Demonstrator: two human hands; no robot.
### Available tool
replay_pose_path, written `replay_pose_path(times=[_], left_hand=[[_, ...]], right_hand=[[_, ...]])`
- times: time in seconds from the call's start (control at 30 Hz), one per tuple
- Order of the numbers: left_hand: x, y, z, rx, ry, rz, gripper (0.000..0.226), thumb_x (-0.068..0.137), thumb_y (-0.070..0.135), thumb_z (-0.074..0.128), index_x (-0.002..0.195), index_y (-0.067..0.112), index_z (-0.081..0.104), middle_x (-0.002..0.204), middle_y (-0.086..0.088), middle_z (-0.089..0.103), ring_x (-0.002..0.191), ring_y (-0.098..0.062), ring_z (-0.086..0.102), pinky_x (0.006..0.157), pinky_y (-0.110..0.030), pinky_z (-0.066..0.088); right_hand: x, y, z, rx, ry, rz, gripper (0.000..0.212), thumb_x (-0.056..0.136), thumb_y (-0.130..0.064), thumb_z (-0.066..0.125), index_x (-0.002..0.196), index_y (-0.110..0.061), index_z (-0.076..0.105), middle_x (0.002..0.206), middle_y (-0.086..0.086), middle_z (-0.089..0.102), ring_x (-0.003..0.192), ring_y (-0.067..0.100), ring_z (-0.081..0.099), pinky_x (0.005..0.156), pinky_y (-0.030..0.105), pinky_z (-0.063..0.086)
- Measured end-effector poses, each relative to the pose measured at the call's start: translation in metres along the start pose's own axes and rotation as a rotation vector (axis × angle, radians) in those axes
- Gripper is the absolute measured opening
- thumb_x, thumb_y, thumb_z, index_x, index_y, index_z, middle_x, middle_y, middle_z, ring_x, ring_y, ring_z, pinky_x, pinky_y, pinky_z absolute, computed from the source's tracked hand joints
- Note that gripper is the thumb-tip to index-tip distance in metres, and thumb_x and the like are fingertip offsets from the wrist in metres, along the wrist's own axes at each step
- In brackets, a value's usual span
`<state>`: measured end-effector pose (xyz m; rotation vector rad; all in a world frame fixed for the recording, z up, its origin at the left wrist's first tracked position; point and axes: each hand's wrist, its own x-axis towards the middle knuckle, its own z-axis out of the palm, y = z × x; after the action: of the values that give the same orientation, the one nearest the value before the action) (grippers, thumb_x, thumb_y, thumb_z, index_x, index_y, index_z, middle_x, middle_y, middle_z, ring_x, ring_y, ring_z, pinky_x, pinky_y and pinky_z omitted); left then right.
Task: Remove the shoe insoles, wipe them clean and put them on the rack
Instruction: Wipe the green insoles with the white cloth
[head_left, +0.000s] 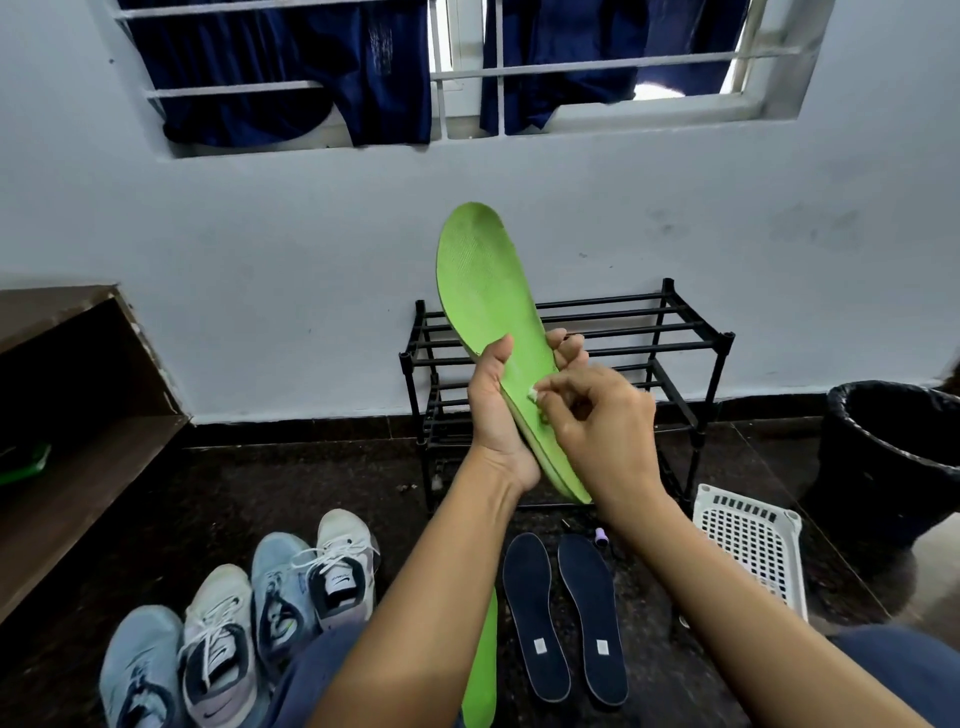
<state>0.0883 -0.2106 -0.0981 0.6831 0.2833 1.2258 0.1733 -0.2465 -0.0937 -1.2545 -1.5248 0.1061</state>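
Note:
My left hand (501, 415) grips a green insole (483, 280) round its lower half and holds it upright before the black rack (675, 332). My right hand (602, 426) pinches a small white wipe (532, 395) against the insole's surface near the heel. A second green insole (483, 670) lies on the dark floor under my left forearm. Two dark blue insoles (535, 613) lie side by side on the floor to its right. The rack's bars carry nothing that I can see.
Several sneakers (244, 623) stand in a row at the lower left. A white perforated basket (753, 545) lies at the right, with a black bin (893, 441) behind it. A brown wooden shelf (78, 415) is at the left. A small purple object (601, 538) sits by the insoles.

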Motion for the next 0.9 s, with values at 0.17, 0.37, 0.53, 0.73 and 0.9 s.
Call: replay_pose_path(times=[0.17, 0.37, 0.53, 0.73, 0.9], left_hand=[[-0.005, -0.002, 0.005, 0.012, -0.001, -0.057, 0.044, 0.078, 0.046, 0.049, 0.097, 0.007, 0.059, 0.096, -0.008, 0.062, 0.085, -0.019, 0.064, 0.081, -0.029, 0.055], [-0.002, 0.02, -0.007, 0.056, 0.01, 0.02, 0.056, 0.067, 0.048, 0.064, 0.1, 0.003, 0.063, 0.097, -0.011, 0.069, 0.089, -0.022, 0.069, 0.08, -0.029, 0.055], [-0.003, 0.02, -0.007, 0.084, 0.059, 0.031, 0.049, 0.077, 0.049, 0.045, 0.098, 0.007, 0.06, 0.093, -0.007, 0.068, 0.085, -0.017, 0.067, 0.079, -0.027, 0.05], [-0.006, 0.005, 0.003, 0.079, 0.047, -0.008, 0.045, 0.072, 0.045, 0.057, 0.097, 0.007, 0.06, 0.098, -0.01, 0.064, 0.086, -0.021, 0.064, 0.082, -0.032, 0.053], [-0.008, 0.003, 0.002, 0.082, 0.034, -0.061, 0.046, 0.077, 0.047, 0.049, 0.096, 0.006, 0.059, 0.098, -0.011, 0.064, 0.085, -0.021, 0.065, 0.076, -0.029, 0.056]], right_hand=[[0.003, -0.001, -0.004, -0.008, 0.079, -0.041, 0.012, 0.074, -0.002, 0.072, 0.078, -0.014, 0.074, 0.082, -0.003, 0.069, 0.073, 0.004, 0.059, 0.071, 0.002, 0.038], [-0.014, -0.017, -0.007, 0.259, -0.271, 0.2, 0.014, 0.077, -0.013, 0.073, 0.074, -0.027, 0.075, 0.052, -0.011, 0.061, 0.051, 0.003, 0.054, 0.055, 0.016, 0.045], [-0.014, -0.012, -0.006, 0.28, -0.258, 0.241, 0.011, 0.077, -0.017, 0.074, 0.072, -0.027, 0.074, 0.053, -0.002, 0.062, 0.051, 0.012, 0.055, 0.054, 0.026, 0.048], [0.001, 0.0, -0.005, 0.051, -0.015, 0.06, 0.006, 0.077, -0.012, 0.073, 0.079, -0.018, 0.074, 0.075, -0.001, 0.068, 0.062, 0.006, 0.057, 0.065, 0.007, 0.039], [-0.004, -0.007, -0.003, 0.059, 0.017, 0.081, 0.009, 0.077, -0.008, 0.072, 0.08, -0.017, 0.074, 0.076, -0.002, 0.067, 0.06, 0.002, 0.054, 0.067, 0.0, 0.036]])
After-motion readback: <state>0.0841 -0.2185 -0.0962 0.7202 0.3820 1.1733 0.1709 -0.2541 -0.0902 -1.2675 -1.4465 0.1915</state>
